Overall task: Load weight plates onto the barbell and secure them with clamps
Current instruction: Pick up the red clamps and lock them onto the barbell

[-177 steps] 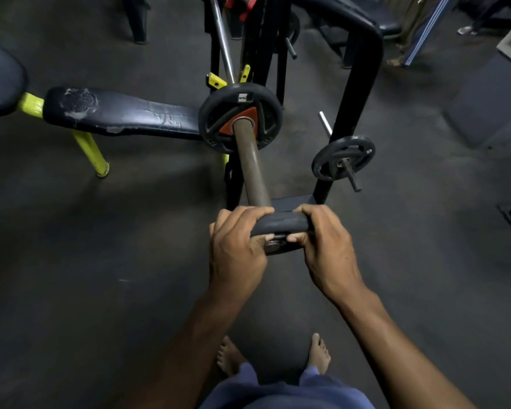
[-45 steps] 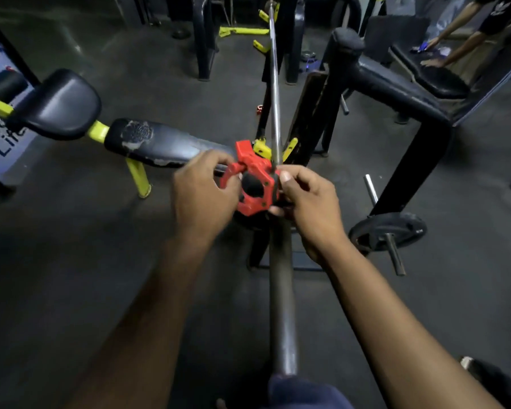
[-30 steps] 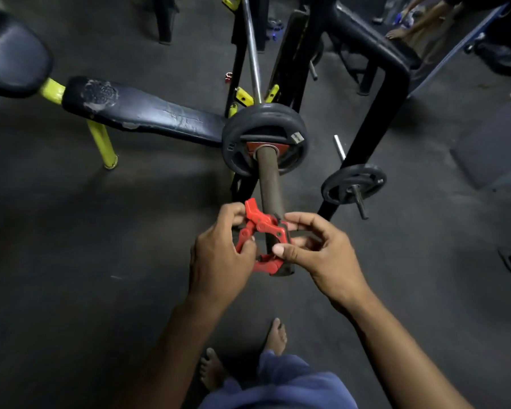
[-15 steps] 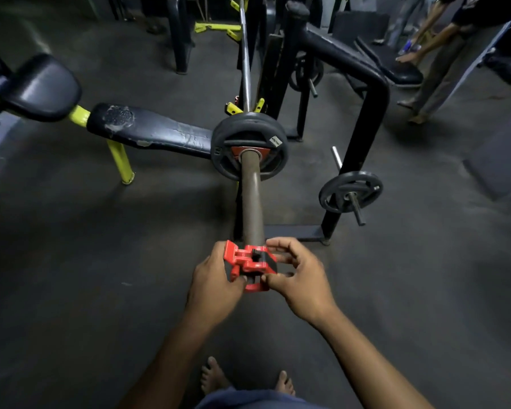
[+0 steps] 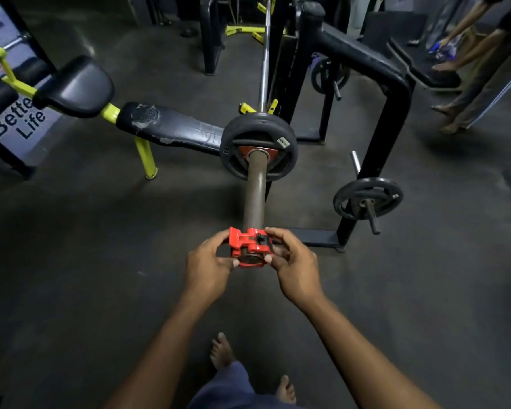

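Still at the tip of the bar (image 5: 253, 199), same as before: red clamp (image 5: 250, 250), pinched by left hand (image 5: 208, 268) and right hand (image 5: 296, 268), well apart from the loaded plate (image 5: 258, 150)

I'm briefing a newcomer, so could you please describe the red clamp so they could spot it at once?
Find the barbell running toward the camera, with a black weight plate on its sleeve. At the sleeve's near end, the left hand and right hand hold the red clamp. It is the only bright red item among black and yellow equipment.
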